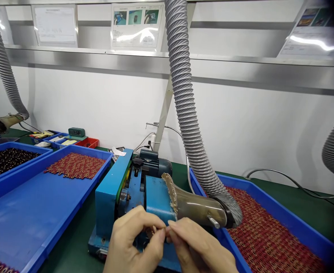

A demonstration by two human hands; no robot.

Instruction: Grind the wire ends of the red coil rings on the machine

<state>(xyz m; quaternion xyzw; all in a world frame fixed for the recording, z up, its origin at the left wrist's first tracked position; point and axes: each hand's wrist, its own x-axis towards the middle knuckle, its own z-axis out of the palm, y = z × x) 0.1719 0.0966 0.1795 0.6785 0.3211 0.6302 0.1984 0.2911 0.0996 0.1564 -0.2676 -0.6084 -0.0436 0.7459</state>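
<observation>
My left hand (137, 242) is closed, thumb and index finger pressed together in front of the blue machine (158, 193). My right hand (199, 246) is pinched shut too, its fingertips meeting the left ones. Whatever lies between the fingertips is tiny and mostly covered; a bit of copper colour shows behind the left fingers, but I cannot tell whether it is held. Just beyond the hands, a translucent brown suction nozzle (201, 208) with a ragged rim opens against the machine.
A grey ribbed hose (181, 83) drops to the nozzle. On the right a blue tray (303, 227) holds many small red and copper-coloured parts (266, 227). Another blue tray (38, 204) at left carries similar parts (76, 165) at its far end. A motor (155, 165) sits behind the machine.
</observation>
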